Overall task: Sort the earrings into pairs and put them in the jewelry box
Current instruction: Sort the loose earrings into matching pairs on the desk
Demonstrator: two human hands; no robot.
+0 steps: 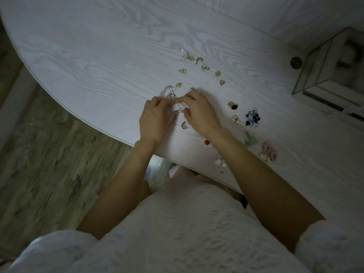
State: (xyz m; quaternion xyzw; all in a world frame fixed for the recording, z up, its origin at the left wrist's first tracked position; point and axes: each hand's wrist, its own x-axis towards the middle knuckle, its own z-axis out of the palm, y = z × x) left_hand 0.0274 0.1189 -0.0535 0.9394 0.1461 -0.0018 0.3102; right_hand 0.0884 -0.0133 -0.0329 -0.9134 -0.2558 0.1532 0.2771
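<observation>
- Earrings lie scattered on the white wood-grain table (98, 62); a tangled cluster (171, 91) with hooks sits just beyond the left hand (155, 117).
- Left hand's fingers curl and pinch at a clear dangly earring (180, 107) held between both hands.
- Right hand (201, 113) pinches the same piece from the other side, fingers bent over it.
- A crescent earring (184, 125) rests near the wrists; yellow-green pieces (199, 62) lie farther off.
- Blue-and-white earrings (252, 117) and pink hoops (269, 151) sit to the right.
- The glass jewelry box (323, 62) stands at the far right, well apart.
</observation>
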